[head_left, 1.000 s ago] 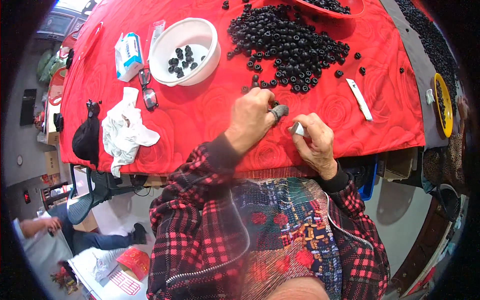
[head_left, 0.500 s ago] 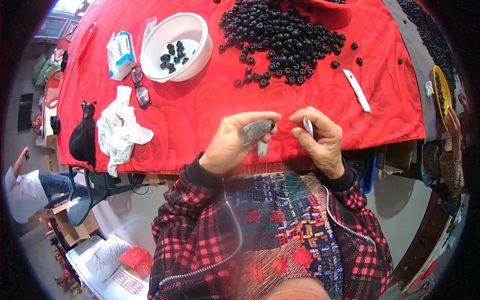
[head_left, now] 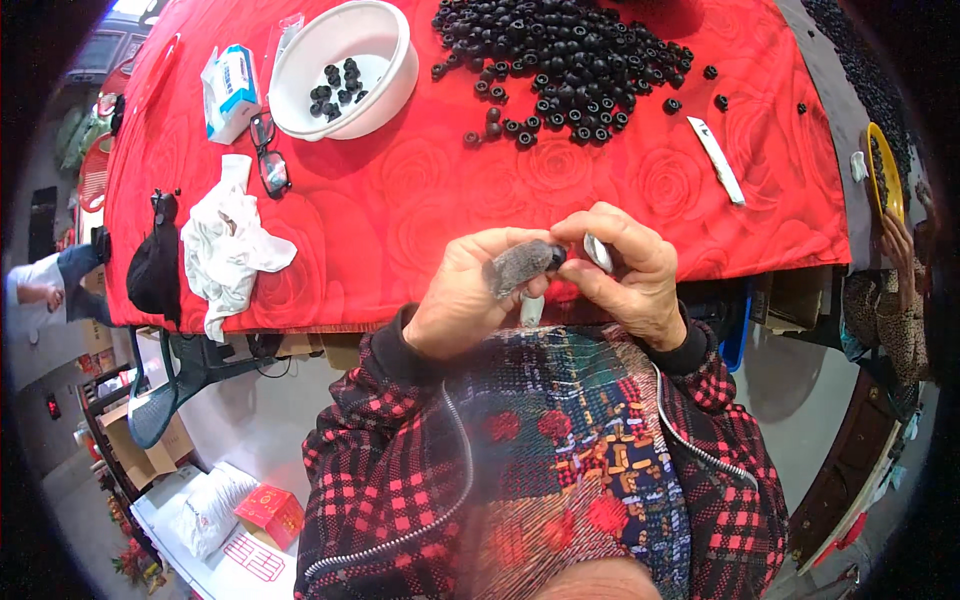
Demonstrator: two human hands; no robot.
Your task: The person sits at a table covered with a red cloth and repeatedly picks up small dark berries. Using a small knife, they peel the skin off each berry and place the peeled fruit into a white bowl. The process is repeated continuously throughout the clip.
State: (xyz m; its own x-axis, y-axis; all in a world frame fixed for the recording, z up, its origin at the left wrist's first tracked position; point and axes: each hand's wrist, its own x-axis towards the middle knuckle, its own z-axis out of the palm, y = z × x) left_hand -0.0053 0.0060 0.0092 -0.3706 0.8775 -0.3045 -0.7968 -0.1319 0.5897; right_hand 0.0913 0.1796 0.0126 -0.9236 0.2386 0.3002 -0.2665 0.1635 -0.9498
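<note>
At the near table edge, my left hand is closed, pinching a small black round part at its fingertips. A worn grey covering lies along one of its digits. Below that hand shows a white tip; whether it is a wrapped finger or a separate thing I cannot tell. My right hand is closed around a small flat silvery-white piece, its exact kind unclear. Its fingertips meet the black part. Beyond my hands lies a large pile of similar black round parts.
A white basin holds several black parts. Left are a tissue pack, glasses, a white cloth and a black cap. A white strip lies right. Another person's hand is near a yellow tray.
My right hand has moved left, closing the gap to the black part in my left hand. The view has shifted slightly. At the far left, a person has moved.
</note>
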